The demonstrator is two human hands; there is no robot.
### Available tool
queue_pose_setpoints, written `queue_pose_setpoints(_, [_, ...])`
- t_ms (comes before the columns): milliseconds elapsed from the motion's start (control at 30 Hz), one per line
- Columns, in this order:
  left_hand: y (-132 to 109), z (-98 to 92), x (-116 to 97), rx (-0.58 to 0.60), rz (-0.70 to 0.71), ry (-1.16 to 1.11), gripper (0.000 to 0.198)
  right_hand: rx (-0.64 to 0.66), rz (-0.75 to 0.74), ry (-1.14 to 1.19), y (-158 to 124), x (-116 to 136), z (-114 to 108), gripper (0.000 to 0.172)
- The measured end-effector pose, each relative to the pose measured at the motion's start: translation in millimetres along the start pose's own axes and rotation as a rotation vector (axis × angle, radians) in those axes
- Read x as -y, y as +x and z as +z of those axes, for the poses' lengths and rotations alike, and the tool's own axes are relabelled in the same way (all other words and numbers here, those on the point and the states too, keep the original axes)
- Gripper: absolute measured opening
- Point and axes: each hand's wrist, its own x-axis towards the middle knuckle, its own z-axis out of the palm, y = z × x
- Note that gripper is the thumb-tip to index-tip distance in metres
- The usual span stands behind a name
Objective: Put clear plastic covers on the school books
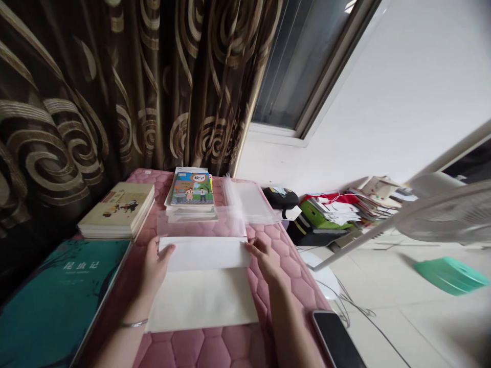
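A white sheet or book cover (203, 291) lies on the pink quilted surface (215, 347) in front of me, its far strip (205, 253) folded toward me. My left hand (155, 266) presses the strip's left end, thumb on top, fingers apart. My right hand (263, 258) holds down the strip's right end with flat fingers. A clear plastic sleeve (201, 225) lies just beyond the fold.
A stack of colourful textbooks (192, 191) and more clear covers (251, 202) lie further back. A beige book stack (118, 209) and a teal book (57, 301) sit left. A phone (337, 340) lies at the right edge. A fan (445, 214) and floor clutter stand right.
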Motion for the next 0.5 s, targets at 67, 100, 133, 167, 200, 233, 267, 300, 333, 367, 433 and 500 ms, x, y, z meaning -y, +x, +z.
queue_pose_setpoints(67, [0.5,-0.9,0.4,0.013,0.0,0.002,0.058,0.012,0.031,0.009,0.1,-0.7,3.0,0.046])
queue_pose_setpoints(100, [0.5,-1.5,0.1,0.02,0.002,0.005,0.058,0.001,0.042,0.021,0.9,-2.4,5.1,0.047])
queue_pose_setpoints(133, [0.3,-2.1,-0.4,0.028,0.007,0.012,0.057,-0.016,0.052,0.038,2.2,-4.8,7.4,0.048])
queue_pose_setpoints(167, [0.1,-2.7,-1.1,0.036,0.015,0.022,0.057,-0.035,0.062,0.061,3.7,-7.7,9.4,0.049])
queue_pose_setpoints(200, [-0.1,-3.2,-1.7,0.043,0.024,0.033,0.057,-0.053,0.075,0.086,5.3,-10.8,11.0,0.049])
queue_pose_setpoints(233, [-0.3,-3.6,-2.2,0.049,0.034,0.045,0.057,-0.068,0.091,0.109,6.9,-14.0,12.2,0.049])
queue_pose_setpoints(267, [-0.5,-3.9,-2.6,0.052,0.044,0.055,0.057,-0.08,0.11,0.126,8.4,-17.1,12.9,0.049])
queue_pose_setpoints(300, [-0.7,-4.1,-2.8,0.054,0.051,0.061,0.057,-0.088,0.13,0.134,9.6,-19.9,13.2,0.049])
queue_pose_setpoints(333, [-0.8,-4.3,-3.0,0.054,0.055,0.064,0.058,-0.093,0.147,0.134,10.7,-22.3,13.5,0.05])
queue_pose_setpoints(367, [-0.8,-4.4,-3.3,0.052,0.057,0.065,0.058,-0.099,0.157,0.128,11.5,-24.3,13.7,0.05])
queue_pose_setpoints(433, [-1.0,-4.4,-4.5,0.048,0.053,0.064,0.059,-0.123,0.148,0.112,12.2,-26.8,14.6,0.053])
queue_pose_setpoints(500, [-1.5,-4.2,-6.4,0.048,0.049,0.057,0.06,-0.148,0.107,0.096,11.9,-26.8,16.1,0.054])
